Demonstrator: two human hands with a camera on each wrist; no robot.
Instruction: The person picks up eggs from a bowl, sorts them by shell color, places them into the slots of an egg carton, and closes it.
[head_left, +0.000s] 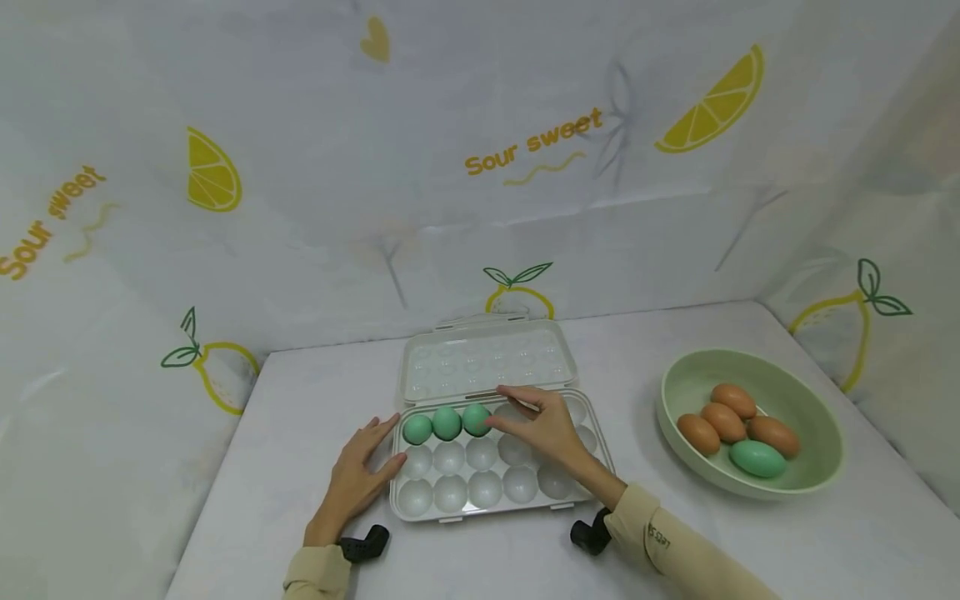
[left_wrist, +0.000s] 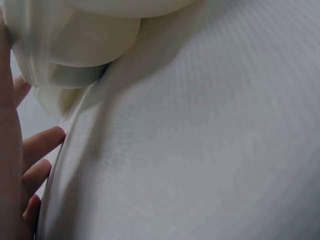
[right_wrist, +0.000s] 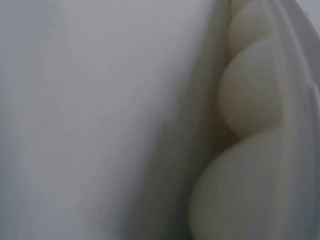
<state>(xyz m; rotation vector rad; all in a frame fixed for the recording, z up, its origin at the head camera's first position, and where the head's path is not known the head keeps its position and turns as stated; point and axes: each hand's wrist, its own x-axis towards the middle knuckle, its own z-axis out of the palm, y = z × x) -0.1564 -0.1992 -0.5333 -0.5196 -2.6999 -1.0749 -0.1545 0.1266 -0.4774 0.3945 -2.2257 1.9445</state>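
An egg box point(head_left: 501, 506) of whitish plastic lies on the table with its hinged lid point(head_left: 487, 360) folded back. Three green eggs point(head_left: 447, 423) sit side by side in the left cups of its back row. My left hand point(head_left: 358, 473) rests at the box's left edge, index finger at the back corner and thumb at the rim. In the left wrist view its other fingers point(left_wrist: 44, 145) are spread at the table. Over the back cups reaches my right hand point(head_left: 551, 429), its thumb tip right at the third green egg and its index finger stretched above the rim.
To the right stands a pale green bowl point(head_left: 813, 477) holding several brown eggs point(head_left: 724, 422) and one green egg point(head_left: 758, 458). The right wrist view shows the rounded undersides of the box's cups point(right_wrist: 255, 90). A printed cloth point(head_left: 420, 242) hangs behind the table.
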